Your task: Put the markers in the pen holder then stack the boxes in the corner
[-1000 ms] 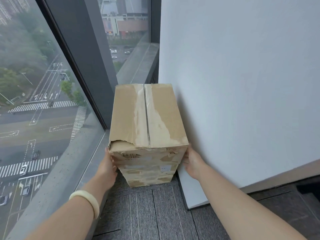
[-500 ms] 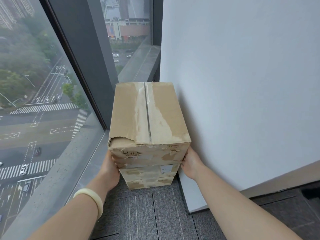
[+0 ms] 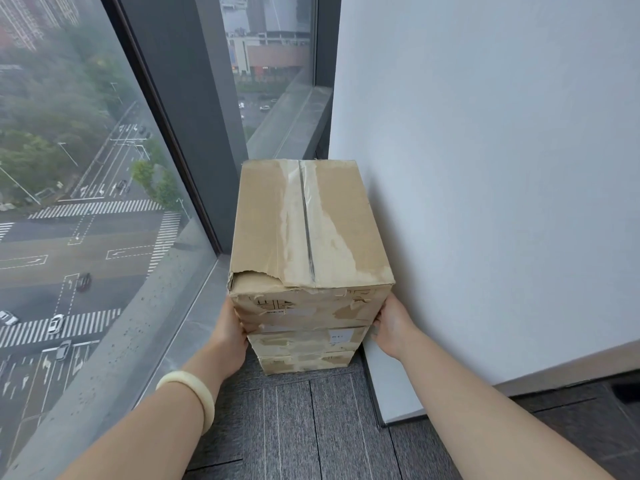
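1. Now the top box (image 3: pixel 306 226), a worn tan cardboard carton with torn tape along its seam, is sitting on two more tan cardboard cartons, the middle box (image 3: pixel 304 339) and the bottom box (image 3: pixel 304 363), in the corner between the grey-framed window (image 3: pixel 104 202) and the white wall (image 3: pixel 485 168).
2. Left hand (image 3: pixel 230 329), with a cream bangle (image 3: pixel 192 393) on its wrist, is pressing flat against the stack's left side, fingers hidden behind the cardboard.
3. Right hand (image 3: pixel 389 322) is clamping the top box's lower right edge, fingers mostly hidden.
4. Compared with a second ago, the hands are sitting slightly higher on the stack; the cartons are appearing unmoved.
5. Judgement: stacking is looking nearly finished, with only squaring and release remaining. No markers or pen holder are showing.
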